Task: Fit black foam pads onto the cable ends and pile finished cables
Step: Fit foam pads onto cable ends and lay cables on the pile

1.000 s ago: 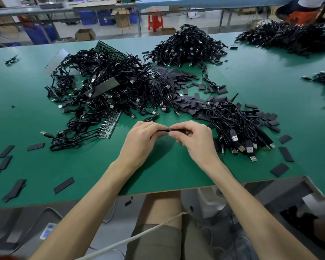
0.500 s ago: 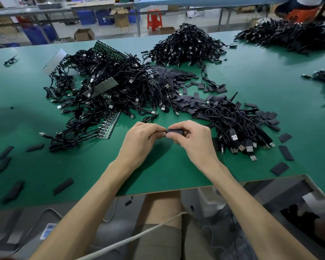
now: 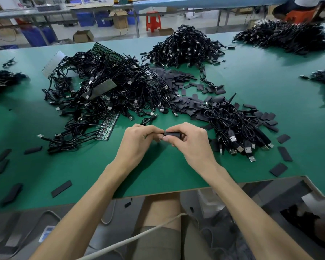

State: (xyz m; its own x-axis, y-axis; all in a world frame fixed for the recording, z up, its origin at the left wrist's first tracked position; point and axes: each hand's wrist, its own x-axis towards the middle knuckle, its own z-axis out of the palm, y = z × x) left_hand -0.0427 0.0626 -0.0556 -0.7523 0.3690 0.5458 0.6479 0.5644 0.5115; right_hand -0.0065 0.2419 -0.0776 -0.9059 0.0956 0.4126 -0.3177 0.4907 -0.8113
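My left hand [image 3: 139, 139] and my right hand [image 3: 191, 141] meet above the green table [image 3: 158, 173], near its front edge. Between them is a black foam pad [image 3: 172, 134], pinched by the fingers and thumb of my right hand. My left hand grips a cable end whose tip is hidden inside the curled fingers and the pad. A tangled heap of black cables [image 3: 109, 96] lies behind my left hand. A smaller pile of cables [image 3: 236, 126] with USB plugs lies right of my right hand. Loose foam pads [image 3: 178, 79] are scattered between the heaps.
More cable heaps sit at the back middle [image 3: 186, 45], back right [image 3: 285, 36] and far left [image 3: 2, 79]. Stray pads lie at the front left [image 3: 61, 188] and front right [image 3: 279, 169]. A white cord [image 3: 131, 239] crosses my lap below the table edge.
The thin cable end seen between my fingertips a second ago now sits inside the foam pad. Both hands stayed in place, close together.
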